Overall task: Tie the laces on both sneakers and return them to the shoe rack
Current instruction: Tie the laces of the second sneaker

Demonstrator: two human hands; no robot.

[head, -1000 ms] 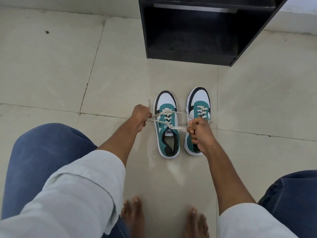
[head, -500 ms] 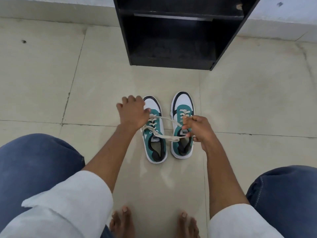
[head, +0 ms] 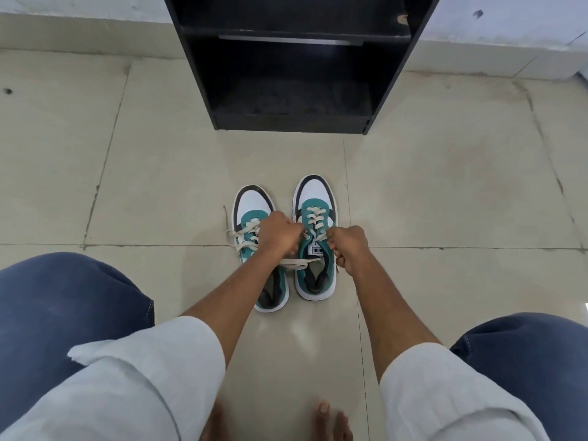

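Two teal, white and black sneakers stand side by side on the floor, toes pointing at the rack. My left hand [head: 280, 235] is fisted over the left sneaker [head: 253, 205], closed on its cream laces [head: 237, 237], which loop out to its left. My right hand [head: 350, 248] sits over the right edge of the right sneaker [head: 315, 192], pinching a lace strand [head: 297, 264] that stretches across that shoe's opening toward my left wrist. The right sneaker's upper eyelets are laced and lie flat.
A black shoe rack [head: 292, 119] with open shelves stands just beyond the sneakers against a pale wall. Beige floor tiles [head: 445, 192] surround the shoes. My knees in blue jeans [head: 63, 300] flank the view, and my bare toes [head: 331, 418] are at the bottom.
My hands have come closer together over the shoes, the left one moving right onto the left sneaker's laces. The taut lace span between them has shortened. The camera tilted up toward the rack.
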